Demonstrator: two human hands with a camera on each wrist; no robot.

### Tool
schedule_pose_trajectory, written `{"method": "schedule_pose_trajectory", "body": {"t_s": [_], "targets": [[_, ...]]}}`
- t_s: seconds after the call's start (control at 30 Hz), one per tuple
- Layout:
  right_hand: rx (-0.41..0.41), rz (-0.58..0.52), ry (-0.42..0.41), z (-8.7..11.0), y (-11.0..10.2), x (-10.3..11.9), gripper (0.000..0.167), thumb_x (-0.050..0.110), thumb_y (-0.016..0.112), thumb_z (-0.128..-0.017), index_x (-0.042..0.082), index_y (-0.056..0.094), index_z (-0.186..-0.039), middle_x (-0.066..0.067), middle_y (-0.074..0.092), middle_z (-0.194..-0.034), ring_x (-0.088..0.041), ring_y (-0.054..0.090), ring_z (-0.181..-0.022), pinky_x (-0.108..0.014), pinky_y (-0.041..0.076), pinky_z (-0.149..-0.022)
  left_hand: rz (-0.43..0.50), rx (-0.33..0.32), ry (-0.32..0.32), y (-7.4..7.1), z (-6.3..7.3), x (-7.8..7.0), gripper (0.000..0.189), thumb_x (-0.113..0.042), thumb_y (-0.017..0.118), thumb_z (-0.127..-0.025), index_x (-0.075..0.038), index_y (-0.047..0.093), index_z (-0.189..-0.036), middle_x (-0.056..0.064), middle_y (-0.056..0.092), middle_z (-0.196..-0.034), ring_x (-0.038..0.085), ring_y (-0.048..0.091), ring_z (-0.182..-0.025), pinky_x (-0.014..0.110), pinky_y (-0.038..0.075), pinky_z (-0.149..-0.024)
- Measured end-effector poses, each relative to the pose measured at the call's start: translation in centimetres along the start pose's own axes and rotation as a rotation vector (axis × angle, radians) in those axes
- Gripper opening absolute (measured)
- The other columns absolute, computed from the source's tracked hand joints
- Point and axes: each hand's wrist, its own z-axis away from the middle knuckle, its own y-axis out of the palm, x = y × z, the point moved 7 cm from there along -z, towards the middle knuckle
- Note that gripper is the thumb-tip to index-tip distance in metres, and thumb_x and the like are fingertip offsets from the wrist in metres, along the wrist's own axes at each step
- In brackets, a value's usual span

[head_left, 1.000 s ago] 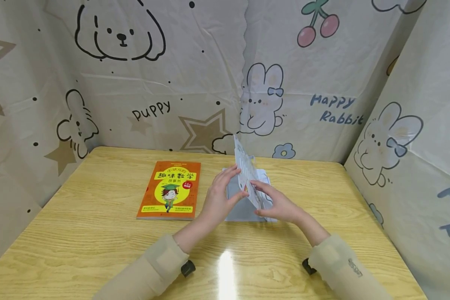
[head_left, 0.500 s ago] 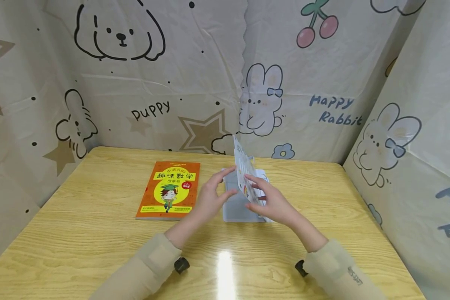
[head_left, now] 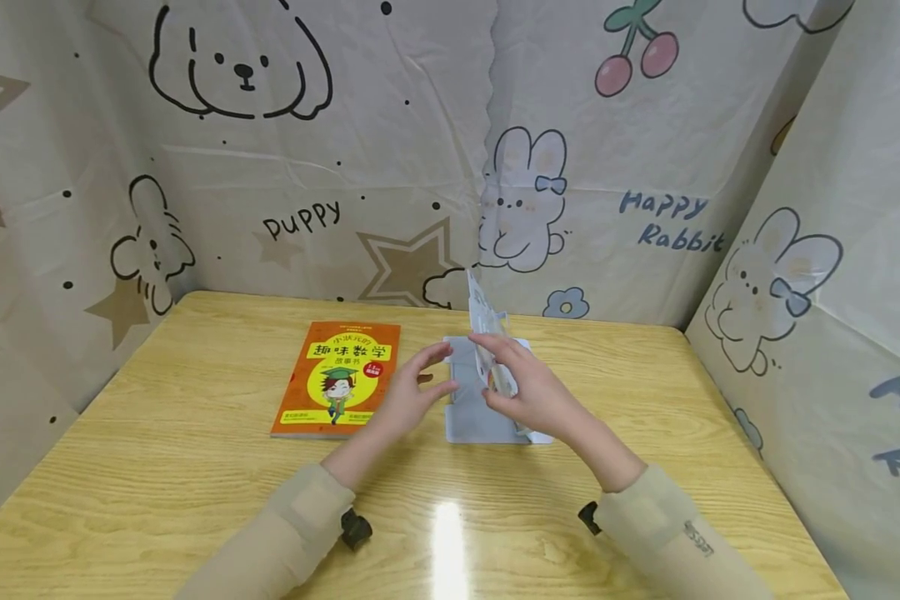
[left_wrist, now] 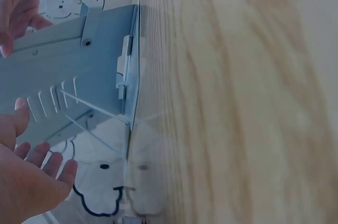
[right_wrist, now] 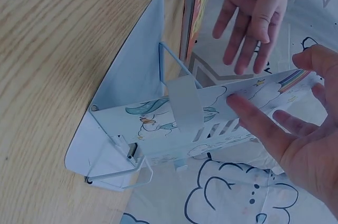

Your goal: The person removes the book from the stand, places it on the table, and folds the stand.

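A pale blue metal book stand point(head_left: 482, 423) rests on the table, its panel raised steeply from the flat base. The panel's printed face point(right_wrist: 158, 123), with unicorn and rainbow drawings, shows in the right wrist view; its slotted back point(left_wrist: 47, 71) and wire struts show in the left wrist view. My right hand point(head_left: 536, 392) pinches the panel's edge, with fingers spread across the printed side. To the left of the panel, my left hand point(head_left: 405, 392) is held with its fingers loosely bent and parted, apart from the stand and holding nothing.
An orange children's book point(head_left: 337, 379) lies flat to the left of my left hand. The wooden table point(head_left: 195, 375) is bounded at the back and sides by printed cloth point(head_left: 390, 150).
My left hand has let go of the panel and moved left. My right hand has shifted slightly left along the panel. The stand and the orange book stay in place.
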Motion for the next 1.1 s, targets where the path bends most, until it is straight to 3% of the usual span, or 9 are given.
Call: {"method": "schedule_pose_trajectory", "body": {"t_s": [0.23,0.4,0.6,0.83,1.1], "targets": [[0.002,-0.035,-0.004,0.0,-0.2,-0.1,0.063,0.01,0.063,-0.083,0.024,0.041,-0.14,-0.002,0.04,-0.145,-0.022,0.045,-0.126,-0.041,0.049,-0.094,0.027,0.038,-0.085,-0.3,-0.8,1.5,0.061,-0.026,0.068,-0.086,-0.014,0.043,-0.14,0.003,0.048,-0.141,0.023,0.044,-0.13,0.045,0.042,-0.103],[-0.003,-0.058,0.032,0.2,-0.6,-0.4,0.063,0.011,0.063,-0.084,0.025,0.04,-0.141,0.0,0.041,-0.144,-0.024,0.053,-0.119,-0.038,0.052,-0.09,0.045,0.052,-0.145,-0.3,-1.4,2.1,0.064,-0.026,0.071,-0.084,-0.015,0.044,-0.14,0.004,0.047,-0.141,0.024,0.042,-0.131,0.043,0.041,-0.104],[-0.045,-0.098,0.059,0.7,-1.3,-1.2,0.066,0.008,0.063,-0.083,0.022,0.038,-0.142,-0.003,0.041,-0.144,-0.031,0.056,-0.117,-0.046,0.05,-0.093,0.015,0.067,-0.198,0.0,-2.1,2.4,0.068,-0.022,0.073,-0.083,-0.013,0.041,-0.142,0.005,0.046,-0.143,0.026,0.04,-0.133,0.044,0.039,-0.106],[-0.106,-0.157,0.103,1.7,-2.3,-2.4,0.067,0.004,0.062,-0.083,0.021,0.037,-0.142,-0.004,0.039,-0.147,-0.033,0.055,-0.119,-0.039,0.054,-0.086,-0.066,0.101,-0.205,0.8,-3.0,2.1,0.075,-0.022,0.076,-0.08,-0.014,0.037,-0.145,0.004,0.042,-0.146,0.028,0.036,-0.135,0.045,0.036,-0.108],[-0.141,-0.311,0.211,3.4,-3.3,-4.3,0.068,-0.001,0.06,-0.085,0.026,0.034,-0.143,-0.013,0.034,-0.148,-0.042,0.048,-0.123,-0.031,0.058,-0.065,-0.149,0.168,-0.169,1.7,-4.0,2.7,0.079,-0.025,0.077,-0.079,-0.016,0.036,-0.145,0.004,0.039,-0.148,0.027,0.035,-0.136,0.045,0.033,-0.11]]}}
